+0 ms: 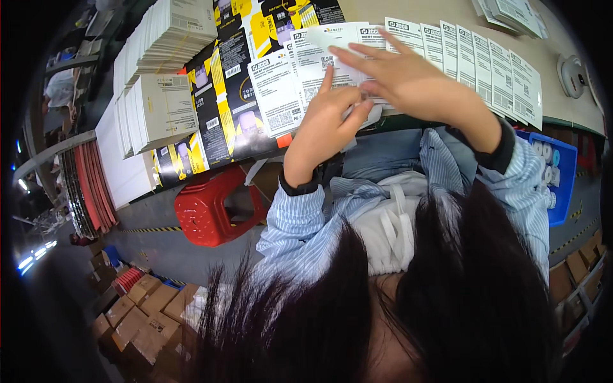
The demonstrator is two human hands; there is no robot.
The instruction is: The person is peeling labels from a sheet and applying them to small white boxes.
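Note:
White printed cards (525, 86) lie overlapped in a fanned row along the table. My left hand (324, 124) rests over the left part of the row, its index finger stretched onto a card (308, 64) beside a square code. Its other fingers are curled in, and whatever they hold, if anything, is hidden. My right hand (412, 80) is spread palm down across the middle cards, its fingertips just past the left hand. A pale, glossy translucent patch (322, 39) shows near those fingertips; I cannot tell what it is.
Tall stacks of white cards (163, 112) stand at the left, beside black-and-yellow printed sheets (217, 96). More cards (514, 14) and a round roll (571, 75) lie at right. Below are a red stool (203, 207), a blue bin (565, 185) and cardboard boxes (143, 325).

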